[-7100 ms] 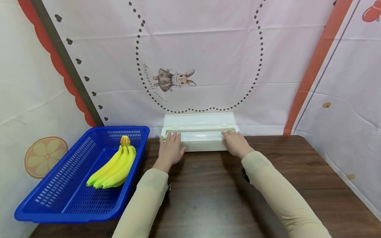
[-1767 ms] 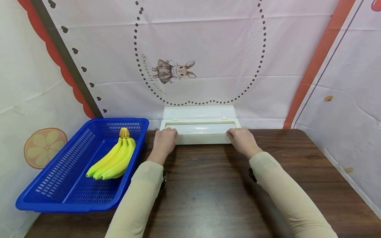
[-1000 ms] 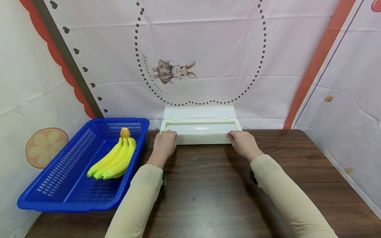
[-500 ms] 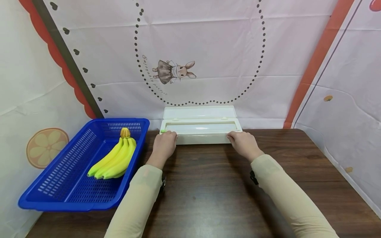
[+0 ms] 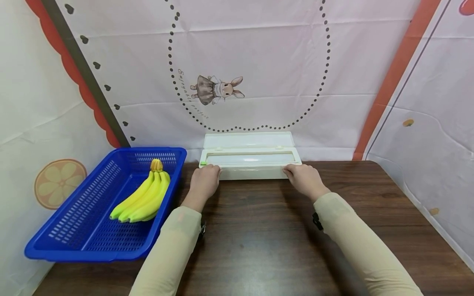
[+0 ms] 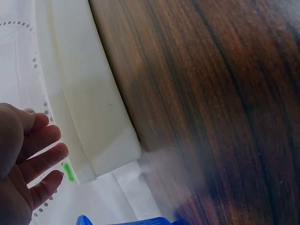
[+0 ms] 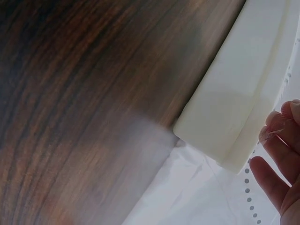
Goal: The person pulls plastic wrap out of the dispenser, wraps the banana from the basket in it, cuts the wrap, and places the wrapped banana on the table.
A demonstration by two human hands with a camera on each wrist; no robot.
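A long white plastic-wrap dispenser point(image 5: 253, 173) lies against the back wall with its lid point(image 5: 248, 140) raised. A small green piece point(image 5: 203, 163) shows at its left end, probably the cutter. My left hand point(image 5: 205, 180) is at the left front corner, thumb and forefinger pinched together over the edge, other fingers curled. At the right front corner my right hand point(image 5: 304, 179) pinches in the same way. In the right wrist view a bit of clear plastic wrap point(image 7: 273, 133) shows at the fingertips; the left hand's wrap is hardly visible.
A blue perforated basket point(image 5: 87, 257) stands on the left, holding a bunch of yellow bananas point(image 5: 148, 197). Dark wood table point(image 5: 248, 234) stretches in front of the dispenser. Printed white cloth point(image 5: 274, 74) hangs behind and at both sides.
About seven seconds ago both hands lay with fingers extended on the dispenser's top; since then the fingers have curled into a pinch at its front edge. Over the last second the hands barely move.
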